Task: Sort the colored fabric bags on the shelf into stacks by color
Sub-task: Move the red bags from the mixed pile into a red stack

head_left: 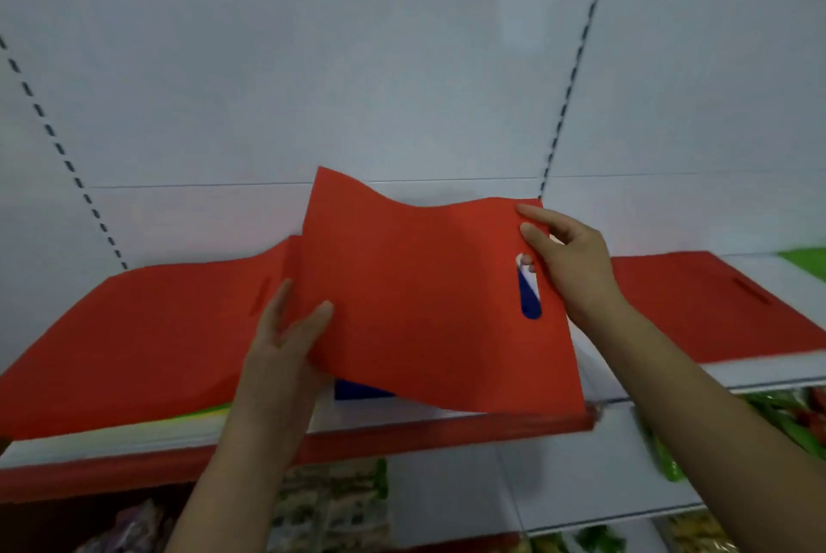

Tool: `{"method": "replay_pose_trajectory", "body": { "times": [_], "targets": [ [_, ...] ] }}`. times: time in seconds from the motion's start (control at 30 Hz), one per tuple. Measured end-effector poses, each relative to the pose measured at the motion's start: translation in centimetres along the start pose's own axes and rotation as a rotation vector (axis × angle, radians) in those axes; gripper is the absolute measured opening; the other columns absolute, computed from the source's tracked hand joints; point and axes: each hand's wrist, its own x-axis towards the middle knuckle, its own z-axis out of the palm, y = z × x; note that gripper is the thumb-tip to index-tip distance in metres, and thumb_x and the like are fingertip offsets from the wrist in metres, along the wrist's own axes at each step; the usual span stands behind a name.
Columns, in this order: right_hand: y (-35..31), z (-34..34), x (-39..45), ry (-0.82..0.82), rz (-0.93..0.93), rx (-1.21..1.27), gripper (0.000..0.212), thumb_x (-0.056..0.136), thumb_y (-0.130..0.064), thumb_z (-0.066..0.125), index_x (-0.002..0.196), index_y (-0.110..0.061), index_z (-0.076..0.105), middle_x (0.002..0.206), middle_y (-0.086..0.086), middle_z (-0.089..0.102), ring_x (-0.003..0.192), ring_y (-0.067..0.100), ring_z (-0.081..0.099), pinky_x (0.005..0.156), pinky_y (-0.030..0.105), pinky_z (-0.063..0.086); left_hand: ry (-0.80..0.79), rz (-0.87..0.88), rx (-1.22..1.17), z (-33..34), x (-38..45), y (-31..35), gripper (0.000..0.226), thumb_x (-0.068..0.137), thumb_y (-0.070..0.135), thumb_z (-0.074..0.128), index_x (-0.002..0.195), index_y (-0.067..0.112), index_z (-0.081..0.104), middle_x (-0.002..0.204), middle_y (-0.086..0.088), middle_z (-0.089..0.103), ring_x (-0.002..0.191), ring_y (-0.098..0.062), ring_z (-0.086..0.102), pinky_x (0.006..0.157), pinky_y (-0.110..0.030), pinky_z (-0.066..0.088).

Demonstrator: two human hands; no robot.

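Red fabric bag (415,284), lifted and tilted up off the shelf (491,425), is held between both hands, its top edge waving and its oval handle cut-out close by the right grip. Right hand (567,262) pinches the bag's upper right edge, fingers curled over the front beside the cut-out, and one fingertip shows through the hole from behind. Left hand (286,342) grasps the bag's lower left edge, thumb on the front face and the long fingers behind the fabric. Just left of the left grip, and touching the lifted bag, another red bag (134,329) lies flat on the shelf with a slit handle visible. Below and between the grips a blue bag (357,389) peeks out under the lifted one and also shows through the cut-out. Under the flat red bag's near edge, a strip of yellow-green fabric (201,412) is visible. Well to the right of the right grip a third red bag (706,306) lies flat, and beyond it a green bag (804,262) sits at the frame edge. Lower shelves hold blurred packaged goods (330,503).
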Motion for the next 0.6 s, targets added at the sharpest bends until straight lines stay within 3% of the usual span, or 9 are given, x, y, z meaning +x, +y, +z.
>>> {"method": "replay_pose_trajectory", "body": {
  "times": [0.1,0.2,0.3,0.37,0.47,0.53,0.6],
  "targets": [
    [0.2,-8.5,-0.3,0.111,-0.018,-0.046,0.024,0.095,-0.011,0.062,0.111,-0.026,0.073,0.108,-0.003,0.071,0.057,0.009,0.063,0.061,0.021,0.053,-0.058,-0.037,0.225,5.9,-2.1,-4.0,0.053,0.083,0.014,0.071,0.133,0.013,0.056,0.107,-0.002,0.075,0.101,-0.024,0.071,0.096,-0.046,0.052],
    [1.1,-18.1,-0.4,0.215,-0.022,-0.120,0.026,0.097,-0.011,0.057,0.112,-0.026,0.072,0.092,0.000,0.072,0.053,0.008,0.062,0.056,0.020,0.052,-0.094,-0.037,0.508,12.1,-4.8,-8.7,0.020,0.086,0.029,0.072,0.106,0.023,0.069,0.092,0.005,0.077,0.088,-0.016,0.073,0.081,-0.033,0.054],
    [2.1,-27.7,0.0,0.271,0.007,-0.189,0.031,0.098,-0.011,0.052,0.115,-0.027,0.071,0.068,0.002,0.069,0.057,0.016,0.063,0.055,0.024,0.050,-0.107,0.040,0.646,18.7,-7.3,-13.0,0.005,0.088,0.033,0.070,0.091,0.029,0.069,0.085,0.005,0.075,0.080,-0.014,0.070,0.064,-0.023,0.049],
    [2.9,-33.3,0.3,0.266,0.030,-0.284,0.035,0.096,-0.011,0.051,0.115,-0.033,0.070,0.075,0.002,0.069,0.061,0.015,0.062,0.055,0.022,0.047,-0.110,0.057,0.713,22.6,-8.3,-15.8,0.009,0.090,0.032,0.068,0.092,0.024,0.069,0.086,0.001,0.074,0.073,-0.016,0.070,0.054,-0.021,0.050],
    [4.2,-39.4,0.8,0.212,0.027,-0.414,0.039,0.097,-0.008,0.051,0.124,-0.033,0.064,0.108,0.002,0.068,0.067,0.001,0.064,0.059,0.013,0.046,-0.120,0.049,0.765,27.1,-8.7,-19.3,0.011,0.094,0.025,0.064,0.101,0.017,0.065,0.091,-0.002,0.071,0.068,-0.022,0.070,0.045,-0.017,0.051],
    [5.1,-42.3,1.6,0.188,0.020,-0.453,0.042,0.097,-0.008,0.052,0.129,-0.034,0.061,0.124,0.000,0.063,0.084,0.011,0.067,0.069,0.019,0.050,-0.136,0.042,0.809,29.1,-8.6,-21.1,0.010,0.097,0.023,0.061,0.106,0.018,0.062,0.090,0.000,0.069,0.063,-0.023,0.071,0.046,-0.017,0.052],
    [5.8,-44.4,2.7,0.175,0.012,-0.495,0.045,0.096,-0.009,0.054,0.133,-0.035,0.059,0.125,-0.002,0.062,0.087,0.015,0.067,0.069,0.017,0.050,-0.154,0.058,0.880,30.6,-8.1,-22.7,0.013,0.098,0.021,0.059,0.108,0.015,0.063,0.091,-0.003,0.070,0.063,-0.021,0.071,0.052,-0.023,0.057]
  ]
}}
